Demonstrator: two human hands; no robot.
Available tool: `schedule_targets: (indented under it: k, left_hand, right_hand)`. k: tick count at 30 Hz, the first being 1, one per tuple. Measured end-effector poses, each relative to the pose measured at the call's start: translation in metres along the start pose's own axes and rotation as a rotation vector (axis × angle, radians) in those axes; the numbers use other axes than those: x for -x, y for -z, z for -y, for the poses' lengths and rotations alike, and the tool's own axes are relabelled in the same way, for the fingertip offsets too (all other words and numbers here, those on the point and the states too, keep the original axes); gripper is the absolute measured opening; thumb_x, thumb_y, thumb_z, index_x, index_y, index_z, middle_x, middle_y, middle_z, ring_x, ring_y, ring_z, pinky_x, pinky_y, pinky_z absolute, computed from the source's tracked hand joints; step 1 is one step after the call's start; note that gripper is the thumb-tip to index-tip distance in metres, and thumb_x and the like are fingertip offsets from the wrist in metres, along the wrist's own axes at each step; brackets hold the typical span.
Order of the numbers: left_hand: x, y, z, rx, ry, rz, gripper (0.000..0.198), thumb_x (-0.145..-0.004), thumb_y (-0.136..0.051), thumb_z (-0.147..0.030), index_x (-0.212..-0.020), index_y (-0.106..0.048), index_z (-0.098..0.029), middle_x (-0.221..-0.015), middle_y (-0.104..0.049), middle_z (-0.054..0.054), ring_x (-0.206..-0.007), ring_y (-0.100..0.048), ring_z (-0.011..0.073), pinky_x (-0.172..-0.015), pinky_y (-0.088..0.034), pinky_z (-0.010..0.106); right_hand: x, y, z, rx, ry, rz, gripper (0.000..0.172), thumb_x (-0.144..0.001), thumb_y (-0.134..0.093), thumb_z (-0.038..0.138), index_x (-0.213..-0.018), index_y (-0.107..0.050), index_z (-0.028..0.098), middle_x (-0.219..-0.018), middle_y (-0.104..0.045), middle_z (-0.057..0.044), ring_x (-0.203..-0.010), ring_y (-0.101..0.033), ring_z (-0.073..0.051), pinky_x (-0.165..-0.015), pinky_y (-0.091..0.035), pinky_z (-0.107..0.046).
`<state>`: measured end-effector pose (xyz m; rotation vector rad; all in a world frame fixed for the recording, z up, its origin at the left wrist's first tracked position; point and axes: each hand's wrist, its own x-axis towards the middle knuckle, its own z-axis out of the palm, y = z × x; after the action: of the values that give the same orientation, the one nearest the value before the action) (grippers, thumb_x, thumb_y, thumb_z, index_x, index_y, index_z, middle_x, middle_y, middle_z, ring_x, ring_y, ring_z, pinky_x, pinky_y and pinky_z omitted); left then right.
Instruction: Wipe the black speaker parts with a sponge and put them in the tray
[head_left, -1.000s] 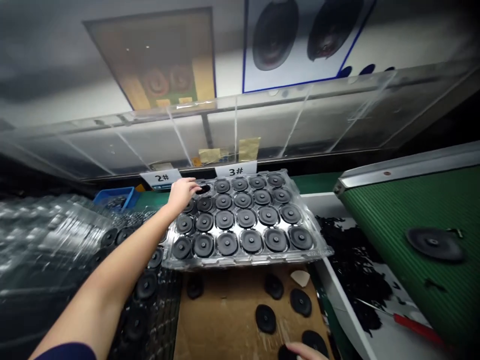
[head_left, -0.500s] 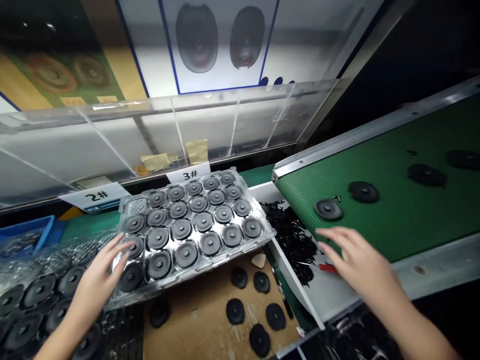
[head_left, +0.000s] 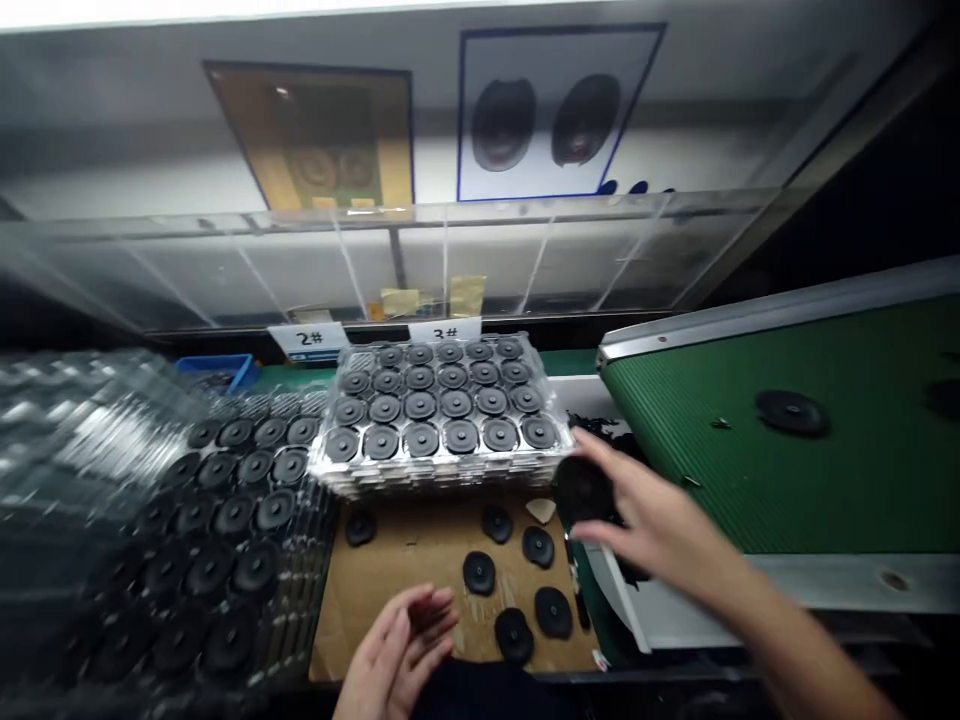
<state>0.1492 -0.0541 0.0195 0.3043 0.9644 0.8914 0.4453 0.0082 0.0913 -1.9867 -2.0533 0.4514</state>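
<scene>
My right hand (head_left: 649, 525) reaches in from the right and grips a black round disc (head_left: 583, 490) just right of the clear plastic tray (head_left: 442, 478). That tray is filled with several black discs in rows. My left hand (head_left: 397, 655) is low at the near edge of the brown cardboard sheet (head_left: 420, 575), palm turned up, fingers loosely curled and apart; nothing shows in it. Several loose black discs (head_left: 478, 572) lie on the cardboard between the two hands.
More trays of black discs (head_left: 225, 500) are stacked at the left, with blurred clear trays (head_left: 67, 440) beyond. A green conveyor belt (head_left: 787, 470) at the right carries a disc (head_left: 793, 411). Labels 2# (head_left: 309, 338) and 3# (head_left: 444, 331) stand behind, and a blue bin (head_left: 217, 368).
My right hand came off the belt edge toward the tray, now gripping a disc. My left hand left the tray's left side and dropped to the cardboard's near edge. The view swung left.
</scene>
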Motion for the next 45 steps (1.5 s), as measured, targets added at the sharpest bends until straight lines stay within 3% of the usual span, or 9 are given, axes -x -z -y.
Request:
schedule_targets:
  k: [2, 4, 5, 8, 13, 22, 34, 39, 45]
  left_hand:
    - [0.005, -0.026, -0.003, 0.293, 0.088, 0.157, 0.035, -0.078, -0.056, -0.048, -0.102, -0.068, -0.026, -0.115, -0.068, 0.008, -0.114, -0.057, 0.0247, -0.101, -0.038, 0.044]
    - [0.01, -0.043, -0.004, 0.448, 0.151, 0.292, 0.043, -0.086, -0.041, -0.048, -0.108, -0.065, -0.02, -0.115, -0.067, 0.01, -0.116, -0.055, 0.0229, -0.105, -0.032, 0.042]
    - [0.013, -0.047, -0.004, 0.496, 0.173, 0.34, 0.047, -0.088, -0.036, -0.048, -0.108, -0.065, -0.018, -0.112, -0.068, 0.011, -0.114, -0.056, 0.0221, -0.105, -0.031, 0.041]
    - [0.024, -0.046, 0.001, 0.584, 0.188, 0.4, 0.052, -0.089, -0.031, -0.05, -0.11, -0.064, -0.015, -0.114, -0.067, 0.01, -0.11, -0.059, 0.0209, -0.104, -0.032, 0.036]
    - [0.048, -0.033, 0.004, 0.626, 0.157, 0.369, 0.053, -0.09, -0.03, -0.047, -0.117, -0.06, -0.014, -0.125, -0.061, 0.011, -0.116, -0.054, 0.0223, -0.102, -0.033, 0.033]
    - [0.066, -0.043, -0.004, 0.661, 0.154, 0.325, 0.055, -0.091, -0.026, -0.044, -0.11, -0.064, -0.01, -0.114, -0.068, 0.012, -0.109, -0.06, 0.0198, -0.101, -0.034, 0.031]
    - [0.06, -0.035, -0.009, 0.594, 0.177, 0.313, 0.056, -0.091, -0.025, -0.046, -0.118, -0.059, -0.011, -0.116, -0.066, 0.013, -0.112, -0.058, 0.0209, -0.102, -0.033, 0.032]
    - [0.056, -0.03, -0.013, 0.583, 0.174, 0.32, 0.052, -0.089, -0.032, -0.046, -0.117, -0.06, -0.012, -0.115, -0.067, 0.013, -0.111, -0.058, 0.022, -0.1, -0.035, 0.033]
    - [0.062, -0.017, -0.014, 0.441, 0.043, 0.303, 0.044, -0.081, -0.056, -0.039, -0.121, -0.057, -0.021, -0.119, -0.064, 0.01, -0.106, -0.06, 0.0246, -0.093, -0.04, 0.037]
  right_hand:
    - [0.025, -0.024, 0.048, -0.163, 0.416, 0.133, 0.103, -0.069, -0.075, 0.03, -0.146, -0.007, 0.029, -0.138, -0.047, -0.008, -0.119, -0.051, -0.025, -0.098, -0.045, -0.036]
    - [0.048, -0.047, 0.078, -0.23, 0.623, 0.13, 0.119, -0.061, -0.082, 0.029, -0.146, 0.002, 0.027, -0.136, -0.049, -0.013, -0.116, -0.054, -0.029, -0.092, -0.05, -0.037]
    - [0.057, -0.055, 0.086, -0.246, 0.654, 0.118, 0.123, -0.058, -0.083, 0.031, -0.146, 0.003, 0.026, -0.136, -0.048, -0.015, -0.115, -0.054, -0.03, -0.089, -0.052, -0.037]
    - [0.077, -0.072, 0.086, -0.307, 0.572, 0.108, 0.116, -0.061, -0.078, 0.045, -0.146, -0.003, 0.027, -0.143, -0.037, -0.016, -0.121, -0.049, -0.032, -0.091, -0.05, -0.035]
    - [0.096, -0.082, 0.068, -0.469, 0.398, 0.094, 0.089, -0.072, -0.063, 0.056, -0.144, -0.016, 0.031, -0.15, -0.024, -0.009, -0.133, -0.03, -0.029, -0.099, -0.042, -0.037]
    - [0.103, -0.091, 0.089, -0.616, 0.487, 0.177, 0.08, -0.075, -0.06, 0.057, -0.141, -0.024, 0.033, -0.152, -0.015, -0.007, -0.135, -0.025, -0.03, -0.102, -0.04, -0.038]
    - [0.094, -0.105, 0.096, -0.655, 0.493, 0.171, 0.07, -0.077, -0.06, 0.054, -0.138, -0.034, 0.031, -0.15, -0.016, -0.013, -0.131, -0.034, -0.032, -0.098, -0.043, -0.038]
    - [0.086, -0.108, 0.103, -0.721, 0.54, 0.116, 0.066, -0.074, -0.064, 0.052, -0.133, -0.043, 0.031, -0.147, -0.028, -0.013, -0.128, -0.04, -0.033, -0.097, -0.044, -0.039]
    - [0.079, -0.104, 0.111, -0.859, 0.325, 0.2, 0.063, -0.071, -0.067, 0.053, -0.127, -0.049, 0.031, -0.144, -0.035, -0.009, -0.131, -0.035, -0.031, -0.098, -0.044, -0.037]
